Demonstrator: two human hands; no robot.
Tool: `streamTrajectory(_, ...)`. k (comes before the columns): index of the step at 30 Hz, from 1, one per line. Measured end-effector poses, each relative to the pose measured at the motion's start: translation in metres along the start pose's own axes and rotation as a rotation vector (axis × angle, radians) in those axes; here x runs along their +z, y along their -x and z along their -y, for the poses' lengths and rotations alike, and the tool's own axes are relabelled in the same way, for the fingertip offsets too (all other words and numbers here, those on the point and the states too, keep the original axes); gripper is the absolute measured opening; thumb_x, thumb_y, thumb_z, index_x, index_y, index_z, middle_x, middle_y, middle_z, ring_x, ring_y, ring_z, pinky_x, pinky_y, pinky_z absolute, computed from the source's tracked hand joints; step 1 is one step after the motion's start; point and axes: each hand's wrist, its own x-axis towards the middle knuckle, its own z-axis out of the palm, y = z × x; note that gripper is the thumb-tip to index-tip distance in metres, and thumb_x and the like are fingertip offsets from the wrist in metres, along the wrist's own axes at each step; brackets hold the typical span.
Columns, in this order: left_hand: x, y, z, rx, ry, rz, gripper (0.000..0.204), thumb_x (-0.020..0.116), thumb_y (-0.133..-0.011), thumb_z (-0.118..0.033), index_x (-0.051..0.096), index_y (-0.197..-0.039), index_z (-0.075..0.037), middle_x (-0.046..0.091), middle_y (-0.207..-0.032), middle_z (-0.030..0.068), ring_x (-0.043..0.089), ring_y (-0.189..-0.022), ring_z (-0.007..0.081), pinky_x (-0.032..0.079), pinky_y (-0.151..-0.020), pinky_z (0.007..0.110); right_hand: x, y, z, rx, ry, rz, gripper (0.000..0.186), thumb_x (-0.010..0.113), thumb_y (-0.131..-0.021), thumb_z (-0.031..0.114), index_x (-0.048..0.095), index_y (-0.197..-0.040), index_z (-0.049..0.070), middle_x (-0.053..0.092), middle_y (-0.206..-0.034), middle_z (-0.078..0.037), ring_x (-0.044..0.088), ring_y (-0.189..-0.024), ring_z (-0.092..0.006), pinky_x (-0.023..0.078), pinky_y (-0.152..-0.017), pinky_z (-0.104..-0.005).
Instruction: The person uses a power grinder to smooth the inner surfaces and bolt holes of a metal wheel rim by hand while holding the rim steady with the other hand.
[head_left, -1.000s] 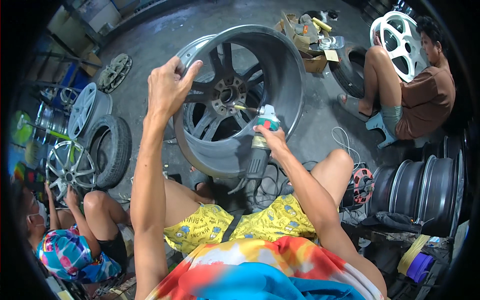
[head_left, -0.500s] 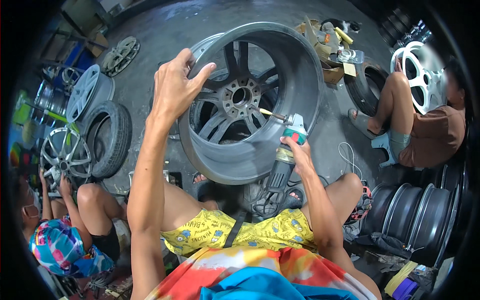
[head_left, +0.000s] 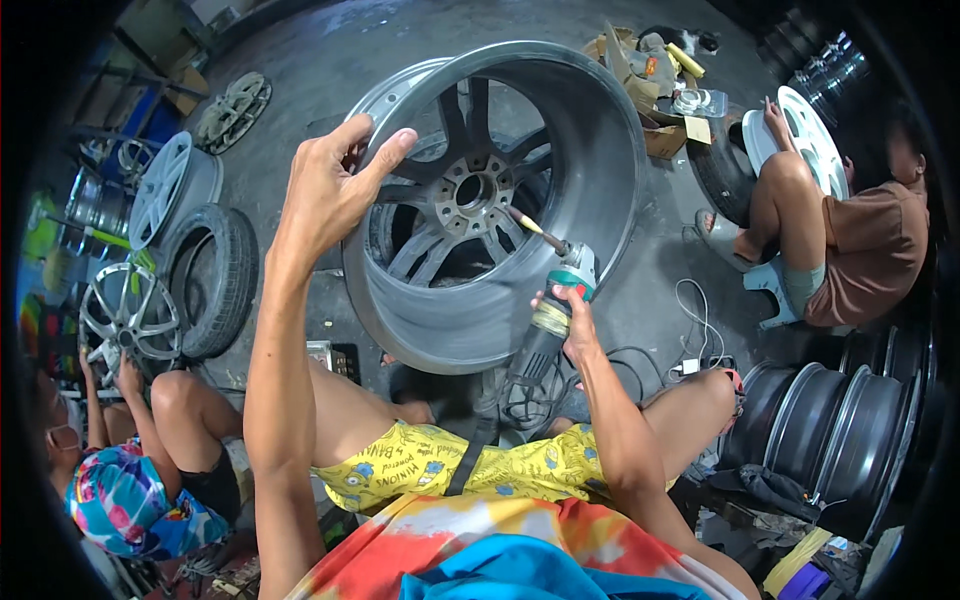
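Directly in front of you, tilted so its wide barrel opens toward you, is a large grey alloy wheel [head_left: 597, 150]; its lower support is mostly hidden. Over the last second, the slender bit [head_left: 535, 232] has gone from lying nearly level across the hub [head_left: 468, 214] to slanting up and to the left, with its tip just beside the hub's lower right edge. This appears to shift your working spot toward the spokes, though you cannot tell from here whether the tip touches metal or is turning. The bit is fixed in a green-and-black grinder [head_left: 532, 355], which your right hand [head_left: 577, 325] has wrapped closely around its neck. Your left hand [head_left: 335, 180] has stayed at the upper left rim, thumb inside and fingers curled over the outside, a light pinch that seems to steady the wheel. The grinder's body hangs below the barrel, with a loose dark cord [head_left: 630, 358] near it on the floor. Farther right, a seated co-worker [head_left: 868, 250] has turned a white wheel [head_left: 815, 150] more edge-on; at far left, another person holds a silver spoked wheel [head_left: 130, 318] beside a black tyre [head_left: 232, 300].
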Motion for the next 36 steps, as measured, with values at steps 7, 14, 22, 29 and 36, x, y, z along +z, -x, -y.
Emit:
streamTrajectory(7, 0.01, -0.01, 0.029, -0.076, 0.351, 0.004, 0.055, 0.063, -0.102, -0.048, 0.065, -0.081, 0.002, 0.05, -0.066, 0.0033, 0.043, -0.066, 0.0102, 0.037, -0.062, 0.03, -0.017, -0.003, -0.006, -0.063, 0.126, 0.014, 0.028, 0.075, -0.085, 0.018, 0.062, -0.105, 0.003, 0.071, -0.093, -0.012, 0.074, -0.08, -0.0239, 0.062, -0.069, -0.0372)
streamTrajectory(14, 0.018, 0.028, 0.271, -0.877, 0.159, 0.294, 0.117, 0.027, -0.093, -0.089, 0.056, -0.136, 0.016, 0.068, -0.12, 0.0284, 0.064, -0.111, 0.0358, 0.047, -0.098, 0.044, -0.02, -0.013, -0.028, -0.036, 0.27, 0.097, 0.031, 0.076, -0.084, 0.016, 0.063, -0.108, 0.001, 0.071, -0.093, -0.011, 0.074, -0.08, -0.0245, 0.062, -0.07, -0.0376)
streamTrajectory(22, 0.07, 0.087, 0.246, -0.684, 0.439, 0.17, 0.093, 0.032, -0.099, -0.079, 0.07, -0.111, 0.005, 0.069, -0.084, 0.0097, 0.062, -0.071, 0.0155, 0.049, -0.067, 0.031, -0.026, -0.01, -0.017, -0.029, 0.204, 0.045, 0.034, 0.076, -0.084, 0.022, 0.064, -0.108, 0.0, 0.072, -0.095, -0.013, 0.075, -0.081, -0.0247, 0.063, -0.072, -0.0385)
streamTrajectory(29, 0.049, 0.0, 0.187, -0.389, 0.22, -0.039, 0.081, 0.047, -0.103, -0.068, 0.072, -0.102, 0.009, 0.073, -0.094, 0.0144, 0.065, -0.085, 0.0193, 0.051, -0.079, 0.036, -0.018, -0.006, -0.032, 0.04, 0.09, 0.054, 0.035, 0.072, -0.085, 0.024, 0.061, -0.109, 0.001, 0.071, -0.097, -0.017, 0.075, -0.085, -0.0283, 0.064, -0.078, -0.0414)
streamTrajectory(36, 0.045, -0.105, 0.14, -0.425, 0.002, -0.157, 0.079, 0.058, -0.097, -0.067, 0.072, -0.086, 0.01, 0.067, -0.076, 0.0173, 0.056, -0.077, 0.0195, 0.048, -0.076, 0.042, -0.013, 0.024, -0.01, 0.069, -0.026, 0.086, 0.045, 0.071, -0.086, 0.029, 0.062, -0.111, -0.007, 0.07, -0.097, -0.018, 0.073, -0.086, -0.0297, 0.062, -0.09, -0.0462)
